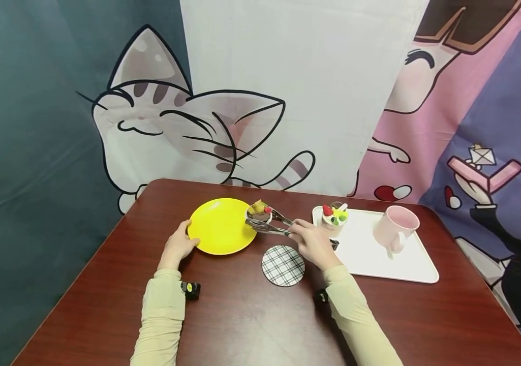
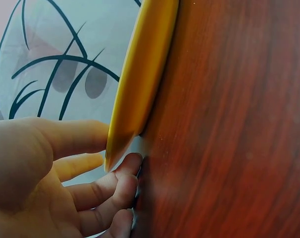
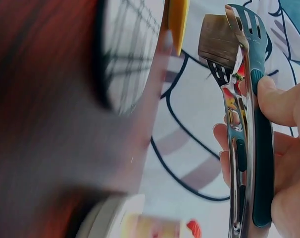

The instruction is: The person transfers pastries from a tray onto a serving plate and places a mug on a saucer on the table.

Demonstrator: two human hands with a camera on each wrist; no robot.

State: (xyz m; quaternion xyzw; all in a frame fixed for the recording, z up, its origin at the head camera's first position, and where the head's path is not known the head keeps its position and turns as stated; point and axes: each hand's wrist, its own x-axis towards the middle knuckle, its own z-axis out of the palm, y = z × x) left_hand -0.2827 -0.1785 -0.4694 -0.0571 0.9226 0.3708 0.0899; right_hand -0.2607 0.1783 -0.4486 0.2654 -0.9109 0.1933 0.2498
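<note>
My left hand (image 1: pixel 179 246) holds the left rim of a round yellow plate (image 1: pixel 221 229). In the left wrist view the thumb lies on the rim, with the other fingers bent below it near the tabletop. My right hand (image 1: pixel 311 243) grips metal tongs (image 3: pixel 263 163) with dark handle insets and slotted ends. Between the tongs' ends is a small dessert cup (image 1: pixel 258 209) with brown filling and yellow and red fruit on top. In the head view this cup appears at the plate's right edge; the right wrist view shows it raised off the table.
A round plaid coaster (image 1: pixel 283 266) lies between the forearms. To the right, a white tray (image 1: pixel 365 254) carries a pink mug (image 1: pixel 395 229) and another fruit-topped dessert cup (image 1: pixel 334 219). The brown table (image 1: pixel 242 325) ends in front of a printed cloth backdrop.
</note>
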